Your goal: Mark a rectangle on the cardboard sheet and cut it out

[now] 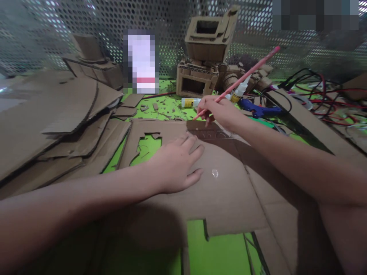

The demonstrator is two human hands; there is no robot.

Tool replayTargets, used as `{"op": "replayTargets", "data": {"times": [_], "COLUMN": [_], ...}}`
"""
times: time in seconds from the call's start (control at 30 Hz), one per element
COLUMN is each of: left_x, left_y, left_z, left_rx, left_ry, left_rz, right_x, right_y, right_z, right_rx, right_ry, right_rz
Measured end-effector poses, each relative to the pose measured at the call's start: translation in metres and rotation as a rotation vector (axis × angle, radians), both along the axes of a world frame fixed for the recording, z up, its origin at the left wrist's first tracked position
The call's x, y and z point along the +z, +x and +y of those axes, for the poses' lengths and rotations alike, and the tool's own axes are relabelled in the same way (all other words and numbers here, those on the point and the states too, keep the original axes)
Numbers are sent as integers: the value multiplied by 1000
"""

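Observation:
A brown cardboard sheet (229, 191) with cut-out gaps lies before me on the green surface. My left hand (179, 162) rests flat on it, fingers spread. Its fingertips are by the left end of a clear stencil ruler (212, 134) with round holes, which lies along the sheet's far part. My right hand (213, 109) grips a slim pink pencil (255, 68) near its lower end. The pencil slants up to the right, its lower tip close to the sheet's far edge; whether it touches is unclear.
Cardboard pieces (65, 110) are stacked at left. Behind stand a cardboard box model (197, 78) and a pixelated upright screen (143, 61). Glue bottles (189, 102), a blue glue gun (259, 108) and tangled cables (321, 95) lie beyond my right hand. Scraps litter the green surface.

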State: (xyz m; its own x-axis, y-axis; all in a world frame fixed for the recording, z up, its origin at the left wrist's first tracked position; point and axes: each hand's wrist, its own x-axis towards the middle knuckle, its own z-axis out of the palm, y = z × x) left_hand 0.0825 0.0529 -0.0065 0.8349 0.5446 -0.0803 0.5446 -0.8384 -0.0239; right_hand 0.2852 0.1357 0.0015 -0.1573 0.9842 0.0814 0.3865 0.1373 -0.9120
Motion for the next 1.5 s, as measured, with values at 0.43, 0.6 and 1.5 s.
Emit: {"op": "replayTargets", "data": {"times": [0.43,0.6,1.5], "left_x": [17,21,-11], "left_y": [-11,-37,-93], "left_z": [2,-4,-28], "left_rx": [18,-34,-175], "left_ry": [-49,-75,-148], "left_rz": [83,50,-347], "right_x": [-22,-22,-27], "right_y": [68,61,55], "right_z": [-106,-147,-175], "right_rx": [382,569,711], "right_ry": [410,576,481], "right_rz": [-565,-632,-577]}}
